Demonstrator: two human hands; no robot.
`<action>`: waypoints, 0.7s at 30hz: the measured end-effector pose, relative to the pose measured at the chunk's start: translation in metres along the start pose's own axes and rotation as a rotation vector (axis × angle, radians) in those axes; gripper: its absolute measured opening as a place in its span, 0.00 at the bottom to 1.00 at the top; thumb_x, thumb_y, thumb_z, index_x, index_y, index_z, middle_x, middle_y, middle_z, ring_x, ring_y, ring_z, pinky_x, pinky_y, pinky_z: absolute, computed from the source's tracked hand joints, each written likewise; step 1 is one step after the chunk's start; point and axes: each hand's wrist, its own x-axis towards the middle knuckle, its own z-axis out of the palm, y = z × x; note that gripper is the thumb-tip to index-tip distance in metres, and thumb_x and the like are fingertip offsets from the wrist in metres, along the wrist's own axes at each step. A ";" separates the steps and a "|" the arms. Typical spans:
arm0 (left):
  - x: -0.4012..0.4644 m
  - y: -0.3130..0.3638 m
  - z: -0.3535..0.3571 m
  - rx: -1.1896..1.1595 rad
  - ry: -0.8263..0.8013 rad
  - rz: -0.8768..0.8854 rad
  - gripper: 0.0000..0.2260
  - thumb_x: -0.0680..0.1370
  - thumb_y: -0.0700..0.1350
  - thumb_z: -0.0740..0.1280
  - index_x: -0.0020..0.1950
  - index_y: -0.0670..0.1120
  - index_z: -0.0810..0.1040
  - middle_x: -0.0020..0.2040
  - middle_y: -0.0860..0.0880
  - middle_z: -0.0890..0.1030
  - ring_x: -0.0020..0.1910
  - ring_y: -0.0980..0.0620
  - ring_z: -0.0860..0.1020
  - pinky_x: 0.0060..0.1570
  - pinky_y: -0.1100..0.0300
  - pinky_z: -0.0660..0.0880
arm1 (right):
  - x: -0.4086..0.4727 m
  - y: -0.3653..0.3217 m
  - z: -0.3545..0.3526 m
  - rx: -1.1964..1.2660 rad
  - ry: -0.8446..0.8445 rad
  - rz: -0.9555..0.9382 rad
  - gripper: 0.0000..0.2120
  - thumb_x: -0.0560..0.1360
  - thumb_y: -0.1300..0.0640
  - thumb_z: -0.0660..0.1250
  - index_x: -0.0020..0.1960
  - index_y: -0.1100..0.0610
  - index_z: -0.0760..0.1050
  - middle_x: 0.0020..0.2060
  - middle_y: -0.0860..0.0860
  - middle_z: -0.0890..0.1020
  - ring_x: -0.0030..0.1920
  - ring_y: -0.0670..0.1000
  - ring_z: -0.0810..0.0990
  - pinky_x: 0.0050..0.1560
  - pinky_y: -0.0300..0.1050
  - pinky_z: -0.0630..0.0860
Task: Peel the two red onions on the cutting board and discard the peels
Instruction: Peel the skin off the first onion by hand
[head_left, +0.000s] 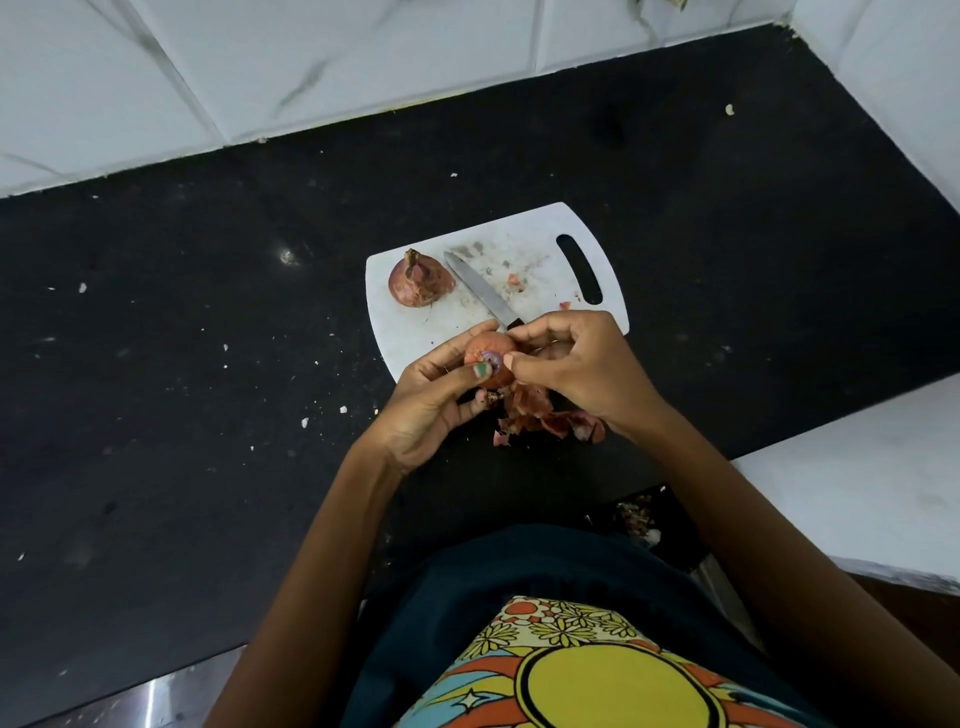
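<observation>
My left hand (434, 395) grips a red onion (485, 349) over the near edge of the white cutting board (410, 332); its cut end shows purple. My right hand (576, 364) meets it from the right, fingers curled, thumb and fingertips pinching at the onion's skin. A second red onion (420, 280), unpeeled with its dry stem up, sits at the board's far left. Loose reddish peels (545, 421) lie on the black counter just below my hands.
A knife (480, 293) lies on the board, blade pointing away, its handle partly hidden by my right hand. The black counter (208, 364) carries scattered crumbs. White tiled wall (311, 62) stands behind and a white ledge (857, 493) at right.
</observation>
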 end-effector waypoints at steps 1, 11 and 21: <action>0.000 0.000 0.001 0.001 0.005 0.002 0.20 0.70 0.38 0.68 0.61 0.48 0.78 0.49 0.51 0.83 0.42 0.58 0.81 0.39 0.68 0.77 | 0.000 0.000 -0.001 -0.008 -0.004 -0.006 0.13 0.68 0.62 0.75 0.52 0.61 0.82 0.43 0.50 0.85 0.41 0.46 0.84 0.45 0.40 0.81; 0.001 0.003 0.002 0.063 0.067 0.028 0.15 0.76 0.37 0.66 0.61 0.50 0.78 0.50 0.53 0.84 0.44 0.58 0.81 0.41 0.68 0.77 | -0.002 0.005 0.000 0.178 0.031 0.058 0.09 0.72 0.62 0.73 0.51 0.62 0.81 0.41 0.57 0.85 0.41 0.52 0.85 0.42 0.44 0.82; 0.002 0.001 0.001 -0.052 0.022 0.011 0.16 0.75 0.38 0.65 0.61 0.51 0.78 0.52 0.49 0.83 0.46 0.55 0.83 0.44 0.63 0.80 | -0.004 0.006 0.002 0.253 0.101 0.080 0.08 0.73 0.63 0.71 0.50 0.67 0.78 0.39 0.59 0.84 0.38 0.53 0.85 0.40 0.43 0.82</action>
